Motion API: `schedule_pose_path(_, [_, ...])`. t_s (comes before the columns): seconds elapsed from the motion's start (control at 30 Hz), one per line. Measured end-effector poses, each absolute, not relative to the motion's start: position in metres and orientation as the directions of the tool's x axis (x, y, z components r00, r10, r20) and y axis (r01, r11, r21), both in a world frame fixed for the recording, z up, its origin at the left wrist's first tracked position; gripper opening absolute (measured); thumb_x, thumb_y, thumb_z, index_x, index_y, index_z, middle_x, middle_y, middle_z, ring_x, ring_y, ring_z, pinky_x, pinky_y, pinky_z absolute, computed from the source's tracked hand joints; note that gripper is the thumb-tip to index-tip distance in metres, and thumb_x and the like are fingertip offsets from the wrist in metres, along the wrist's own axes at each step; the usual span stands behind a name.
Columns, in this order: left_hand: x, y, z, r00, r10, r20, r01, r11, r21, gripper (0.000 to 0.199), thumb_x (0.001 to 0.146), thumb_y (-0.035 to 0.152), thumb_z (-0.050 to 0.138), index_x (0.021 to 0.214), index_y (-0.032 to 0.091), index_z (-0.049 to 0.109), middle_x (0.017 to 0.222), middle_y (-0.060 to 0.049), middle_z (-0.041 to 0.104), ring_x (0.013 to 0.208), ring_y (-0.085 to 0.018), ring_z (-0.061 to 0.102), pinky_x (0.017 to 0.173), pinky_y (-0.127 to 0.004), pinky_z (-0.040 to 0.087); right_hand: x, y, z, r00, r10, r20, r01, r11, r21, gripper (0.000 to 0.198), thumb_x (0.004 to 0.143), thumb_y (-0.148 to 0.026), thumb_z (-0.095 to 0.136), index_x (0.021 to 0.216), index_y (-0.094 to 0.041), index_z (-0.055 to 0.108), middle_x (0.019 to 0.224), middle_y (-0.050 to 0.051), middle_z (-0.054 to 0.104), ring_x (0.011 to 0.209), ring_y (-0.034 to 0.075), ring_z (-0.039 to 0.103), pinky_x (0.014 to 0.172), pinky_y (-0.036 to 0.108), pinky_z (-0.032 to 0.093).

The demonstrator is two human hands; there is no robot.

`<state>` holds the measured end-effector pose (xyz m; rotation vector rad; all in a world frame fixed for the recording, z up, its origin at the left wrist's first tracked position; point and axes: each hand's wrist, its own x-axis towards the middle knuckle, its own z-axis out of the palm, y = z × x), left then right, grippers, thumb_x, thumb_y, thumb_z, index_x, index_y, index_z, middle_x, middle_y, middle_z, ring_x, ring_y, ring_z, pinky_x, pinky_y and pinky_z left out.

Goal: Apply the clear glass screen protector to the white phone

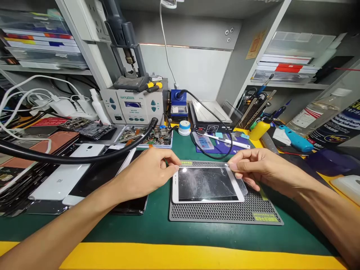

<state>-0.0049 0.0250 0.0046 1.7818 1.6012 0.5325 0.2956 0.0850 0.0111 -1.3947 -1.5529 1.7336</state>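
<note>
A white-framed tablet (208,183) with a dark, smeared and scratched-looking screen lies sideways over a grey honeycomb mat (208,213). At its upper left corner, my left hand (153,170) is closed, thumb and fingertips pinching the edge. My right hand (254,167) is closed in a pinch at the upper right corner, its other fingers curled below. A clear plastic sheet (242,186) with a rounded corner sticks out from the tablet's right side, under the right fingers. Whether those fingers grip this sheet as well, I cannot tell.
Several phones (70,172) lie on the left, crossed by a thick black hose (112,157). Behind stand a hot-air station (137,105), a tray of circuit boards (152,137) and a small tub (184,127). A yellow bottle (259,130) and tools stand back right.
</note>
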Motion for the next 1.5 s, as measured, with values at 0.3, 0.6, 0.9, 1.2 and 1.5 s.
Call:
schedule_pose_path(0.3, [-0.004,0.025,0.001,0.153,0.975,-0.158,0.698,0.006,0.716,0.023,0.089,0.042,0.057,0.093,0.025,0.071,0.063,0.001,0.056,0.054,-0.015,0.045,0.047,-0.026,0.028,0.295,0.084,0.008,-0.401,0.82,-0.409,0.295,-0.308,-0.905,0.025,0.07,-0.033,0.087,0.074,-0.013,0.072,0.063,0.003,0.065,0.042,0.008,0.05,0.039,0.02,0.04])
schedule_pose_path(0.6, [-0.008,0.025,-0.003,0.168,0.981,-0.1,0.7,-0.047,0.713,0.022,0.089,0.04,0.058,0.094,0.026,0.073,0.06,0.003,0.055,0.051,-0.014,0.046,0.045,-0.026,0.029,0.296,0.084,0.007,-0.4,0.81,-0.428,0.292,-0.329,-0.898,0.027,0.069,-0.035,0.089,0.075,-0.014,0.072,0.064,0.003,0.066,0.044,0.008,0.05,0.04,0.021,0.04])
schedule_pose_path(0.9, [-0.008,0.026,0.001,0.163,0.985,-0.06,0.732,-0.08,0.676,0.022,0.09,0.038,0.056,0.09,0.026,0.074,0.058,0.004,0.056,0.049,-0.014,0.043,0.044,-0.027,0.027,0.294,0.085,0.008,-0.389,0.813,-0.433,0.297,-0.335,-0.894,0.032,0.066,-0.038,0.091,0.076,-0.013,0.073,0.064,0.004,0.066,0.044,0.008,0.05,0.04,0.021,0.041])
schedule_pose_path(1.2, [-0.014,0.026,0.009,0.145,0.989,-0.004,0.807,-0.116,0.579,0.022,0.09,0.035,0.055,0.081,0.027,0.073,0.058,0.005,0.056,0.052,-0.013,0.046,0.049,-0.027,0.032,0.295,0.084,0.006,-0.395,0.814,-0.425,0.291,-0.328,-0.899,0.03,0.066,-0.035,0.091,0.075,-0.013,0.073,0.064,0.003,0.065,0.044,0.008,0.05,0.04,0.02,0.042])
schedule_pose_path(1.5, [-0.013,0.024,0.013,0.158,0.987,-0.018,0.832,-0.123,0.541,0.022,0.089,0.034,0.057,0.076,0.028,0.074,0.058,0.006,0.06,0.053,-0.012,0.049,0.05,-0.026,0.036,0.295,0.084,0.007,-0.401,0.804,-0.439,0.289,-0.344,-0.894,0.025,0.069,-0.032,0.089,0.075,-0.015,0.072,0.065,0.002,0.066,0.044,0.008,0.052,0.04,0.019,0.043])
